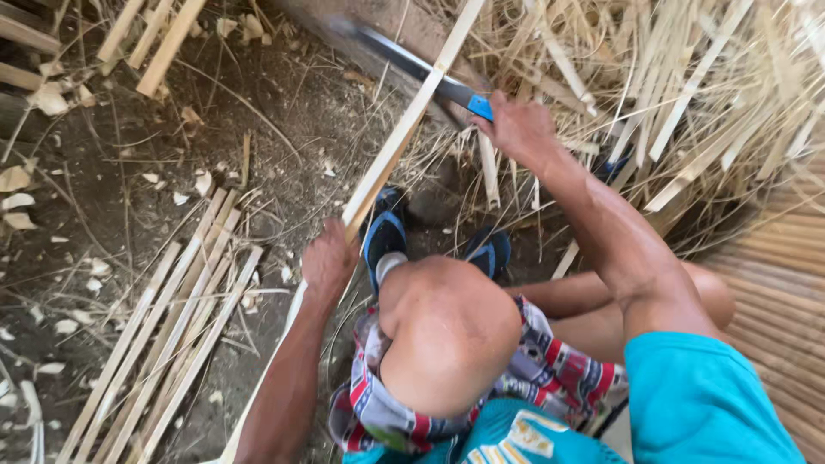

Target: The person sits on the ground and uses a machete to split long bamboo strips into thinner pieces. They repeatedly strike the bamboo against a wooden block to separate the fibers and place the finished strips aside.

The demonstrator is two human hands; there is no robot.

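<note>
Bamboo strip [402,137] — left hand [329,258] in a closed grip on it, right hand [519,127] gripping the blue-handled knife [412,62] across it.

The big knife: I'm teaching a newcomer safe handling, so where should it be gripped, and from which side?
Probably by the blue handle, at the near end, where the right hand wraps it now. The dark blade runs up and left from there, crossing the bamboo strip held by the left hand, so come from the handle side.
</note>
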